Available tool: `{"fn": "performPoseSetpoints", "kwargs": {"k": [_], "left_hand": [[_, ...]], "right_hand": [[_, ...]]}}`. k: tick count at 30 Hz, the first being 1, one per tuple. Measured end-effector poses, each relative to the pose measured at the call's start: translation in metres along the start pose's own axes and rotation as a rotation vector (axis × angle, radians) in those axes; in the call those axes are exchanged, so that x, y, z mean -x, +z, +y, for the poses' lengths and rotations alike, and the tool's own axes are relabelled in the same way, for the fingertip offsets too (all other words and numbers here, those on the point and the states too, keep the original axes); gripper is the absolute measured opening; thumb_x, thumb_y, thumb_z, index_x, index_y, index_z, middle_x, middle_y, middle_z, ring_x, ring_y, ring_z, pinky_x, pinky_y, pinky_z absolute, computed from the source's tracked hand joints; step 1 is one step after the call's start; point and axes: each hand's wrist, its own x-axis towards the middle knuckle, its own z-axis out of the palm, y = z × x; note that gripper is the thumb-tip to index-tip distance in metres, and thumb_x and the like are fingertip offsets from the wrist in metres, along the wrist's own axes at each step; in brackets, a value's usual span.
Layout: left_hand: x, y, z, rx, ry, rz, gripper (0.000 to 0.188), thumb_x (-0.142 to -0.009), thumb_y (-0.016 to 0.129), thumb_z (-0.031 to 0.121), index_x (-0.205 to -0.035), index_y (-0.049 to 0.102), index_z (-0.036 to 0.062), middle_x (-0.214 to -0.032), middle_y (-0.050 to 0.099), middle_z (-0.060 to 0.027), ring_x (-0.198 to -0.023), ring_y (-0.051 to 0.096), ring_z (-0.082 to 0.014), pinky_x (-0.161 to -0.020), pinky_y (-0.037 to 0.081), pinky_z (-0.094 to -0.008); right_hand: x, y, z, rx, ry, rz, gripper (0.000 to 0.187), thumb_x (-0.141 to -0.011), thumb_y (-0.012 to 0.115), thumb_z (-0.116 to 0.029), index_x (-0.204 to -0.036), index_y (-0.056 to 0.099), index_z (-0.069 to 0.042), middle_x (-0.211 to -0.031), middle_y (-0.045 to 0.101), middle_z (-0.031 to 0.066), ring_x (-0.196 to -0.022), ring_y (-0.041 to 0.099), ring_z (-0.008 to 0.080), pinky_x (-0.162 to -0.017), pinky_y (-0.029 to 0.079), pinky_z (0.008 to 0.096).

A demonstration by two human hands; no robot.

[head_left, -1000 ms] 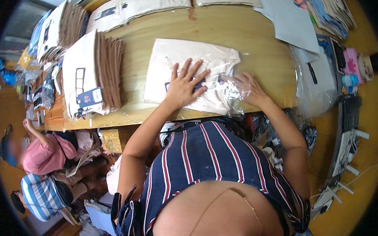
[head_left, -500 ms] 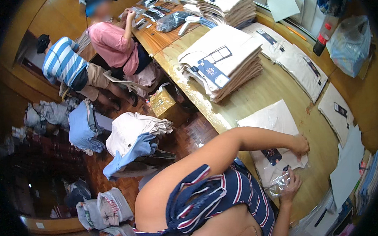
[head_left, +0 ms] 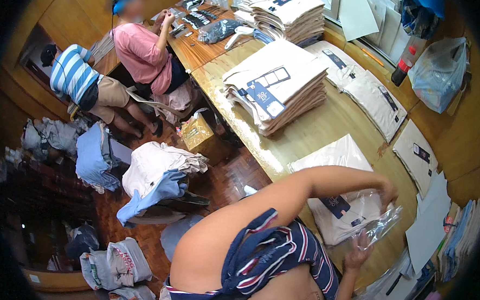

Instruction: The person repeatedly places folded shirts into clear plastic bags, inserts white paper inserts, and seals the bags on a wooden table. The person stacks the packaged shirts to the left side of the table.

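On the yellowish table in front of me lies a folded cream garment point(head_left: 330, 221) with a dark hang tag point(head_left: 335, 206), inside a clear plastic bag point(head_left: 382, 226). The bag's open end stands raised and crinkled between my hands. My left hand point(head_left: 386, 190), its arm reaching across the table, has fingers curled at the far corner of the bag's end. My right hand point(head_left: 357, 252) pinches the near side of the same plastic. Another folded cream piece in clear film point(head_left: 335, 153) lies just beyond, partly behind my left forearm.
A tall stack of tagged cream garments point(head_left: 277, 85) stands farther up the table, another stack point(head_left: 287, 11) behind it. Bagged garments point(head_left: 378, 102) line the wall side. White card sheets point(head_left: 425, 216) lie at right. Two people point(head_left: 143, 57) work at far left; clothing piles point(head_left: 157, 168) stand beside the table.
The plastic at the bag's end has been lifted and stretched out toward the right between my hands. My left hand has shifted slightly down, my right slightly left. The view has shifted a little.
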Motion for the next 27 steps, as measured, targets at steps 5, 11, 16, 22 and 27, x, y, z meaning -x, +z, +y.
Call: {"fn": "performPoseSetpoints", "kwargs": {"k": [5, 11, 16, 22, 27], "left_hand": [[0.138, -0.097, 0.111, 0.171, 0.073, 0.508, 0.038, -0.057, 0.072, 0.032, -0.078, 0.062, 0.0019, -0.071, 0.061, -0.0108, -0.066, 0.057, -0.0204, -0.061, 0.043, -0.0321], [0.221, -0.125, 0.159, 0.307, 0.285, 0.904, 0.025, -0.061, 0.070, 0.022, -0.068, 0.057, 0.0019, -0.059, 0.053, -0.0047, -0.057, 0.048, -0.0111, -0.052, 0.038, -0.0267], [0.240, -0.138, 0.140, 0.419, 0.249, 1.070, 0.026, -0.059, 0.073, 0.020, -0.068, 0.057, 0.0017, -0.062, 0.055, -0.0029, -0.059, 0.048, -0.0082, -0.054, 0.040, -0.0257], [0.249, -0.159, 0.107, 0.239, 0.138, 1.194, 0.026, -0.058, 0.075, 0.017, -0.069, 0.059, 0.0000, -0.060, 0.058, -0.0042, -0.055, 0.049, -0.0072, -0.052, 0.041, -0.0246], [0.260, -0.122, 0.091, -0.119, 0.269, 1.195, 0.013, -0.058, 0.064, 0.003, -0.068, 0.056, 0.0014, -0.069, 0.055, -0.0092, -0.066, 0.054, -0.0188, -0.058, 0.042, -0.0293]], "right_hand": [[0.039, -0.007, 0.049, 0.147, 0.251, 0.067, 0.050, -0.085, 0.045, -0.024, -0.124, 0.030, 0.003, -0.122, 0.039, 0.0172, -0.112, 0.039, 0.0276, -0.093, 0.030, 0.0393], [-0.054, -0.081, 0.042, -0.397, 0.253, 0.196, 0.057, -0.083, 0.050, -0.029, -0.126, 0.027, 0.001, -0.122, 0.039, 0.0147, -0.112, 0.040, 0.0239, -0.095, 0.030, 0.0362], [-0.189, -0.131, -0.014, -0.869, 0.471, 0.384, 0.040, -0.080, 0.058, -0.015, -0.114, 0.044, 0.001, -0.111, 0.048, 0.0114, -0.100, 0.047, 0.0190, -0.090, 0.035, 0.0310], [-0.265, -0.129, 0.037, -0.774, 0.333, 0.269, 0.017, -0.081, 0.056, -0.010, -0.093, 0.057, 0.002, -0.093, 0.056, 0.0097, -0.087, 0.051, 0.0167, -0.082, 0.038, 0.0284], [-0.208, -0.129, 0.006, -0.263, 0.103, 0.346, 0.016, -0.083, 0.046, -0.007, -0.085, 0.059, 0.001, -0.087, 0.056, 0.0070, -0.083, 0.052, 0.0184, -0.076, 0.040, 0.0284]]}}
